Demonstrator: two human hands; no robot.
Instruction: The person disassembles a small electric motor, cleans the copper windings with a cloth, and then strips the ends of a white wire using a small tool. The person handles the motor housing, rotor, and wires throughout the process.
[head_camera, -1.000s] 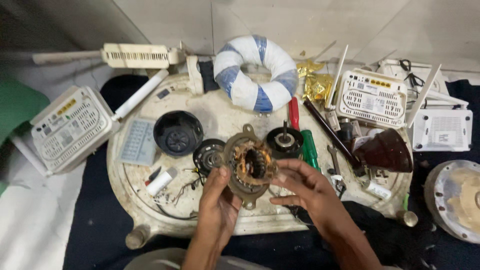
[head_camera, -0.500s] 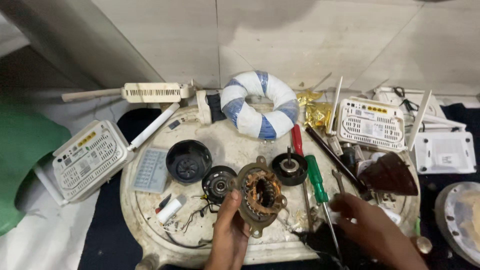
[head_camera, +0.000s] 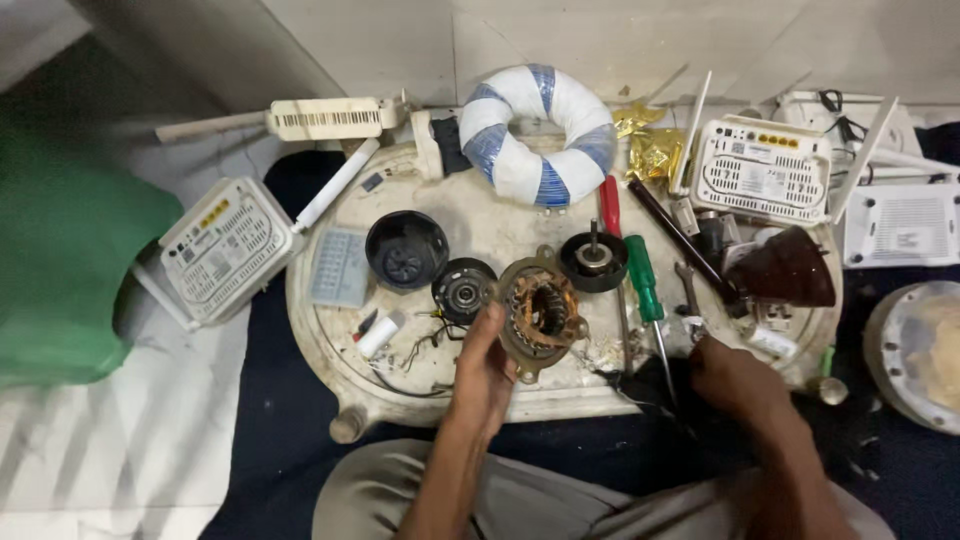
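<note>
The left hand (head_camera: 487, 372) is gripping the motor stator (head_camera: 540, 312), a round metal frame with copper windings inside, its fingers closed on the stator's left and lower edge while the part is lying on the round off-white work board (head_camera: 470, 220). Just left of that grip a black bearing housing (head_camera: 463, 290) is sitting, touching or almost touching the stator's rim, and further left a black cup-shaped cover (head_camera: 406, 250) is resting open side up. Just above and right of the grip a black rotor with a short shaft (head_camera: 593, 260) is standing.

The right hand (head_camera: 733, 378) is resting at the board's near edge, well to the right of the stator; its fingers are curled downward, but whether they are clamped on anything cannot be told. The green-handled screwdriver (head_camera: 643, 280) is lying between the two hands, its shaft pointing toward the person, with a red-handled screwdriver (head_camera: 609, 205) beyond it. A small spanner (head_camera: 688, 290) is lying just above the right hand.

Far beyond the stator a white and blue wound ring (head_camera: 537, 130) is lying at the board's back edge. White routers (head_camera: 762, 168) are sitting at either side.
</note>
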